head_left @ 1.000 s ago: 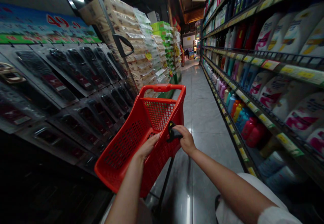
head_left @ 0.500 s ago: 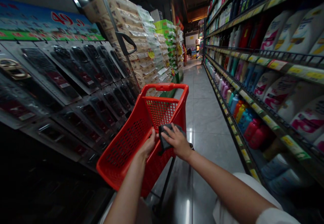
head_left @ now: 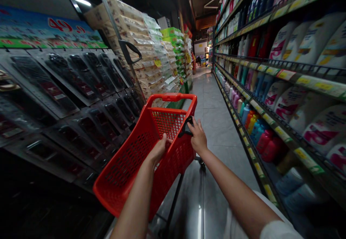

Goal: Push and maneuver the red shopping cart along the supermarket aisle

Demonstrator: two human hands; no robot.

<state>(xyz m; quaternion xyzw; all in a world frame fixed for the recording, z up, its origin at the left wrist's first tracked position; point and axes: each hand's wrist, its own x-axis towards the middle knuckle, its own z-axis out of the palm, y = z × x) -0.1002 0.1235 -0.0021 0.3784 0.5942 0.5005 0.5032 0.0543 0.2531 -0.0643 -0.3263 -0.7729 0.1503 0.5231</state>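
Note:
A red plastic shopping cart (head_left: pixel 173 170) with a lattice basket stands in front of me, its basket bare inside. My left hand (head_left: pixel 160 149) is at the near side rim, thumb up and fingers curled at the edge; part of its grip is hidden. On the same rim, farther forward near the far corner, my right hand (head_left: pixel 198 136) holds a dark cloth (head_left: pixel 185 129) against the plastic. Its fingers are bent over the cloth, which is bunched around the rim.
Shelves (head_left: pixel 286 75) of shampoo bottles line the right side. On the left hang packaged belts (head_left: pixel 65 76) under a price sign (head_left: pixel 54 28). Stacked wrapped packs (head_left: pixel 140 40) rise behind the cart, next to a metal pole with a black handle (head_left: pixel 129 51). A tiled floor (head_left: pixel 216 123) runs down the aisle.
My right hand has slid the cloth forward along the rim toward the far corner; the cloth, spread flat before, now bunches around the edge. My left hand stays at the rim. The view shifted slightly.

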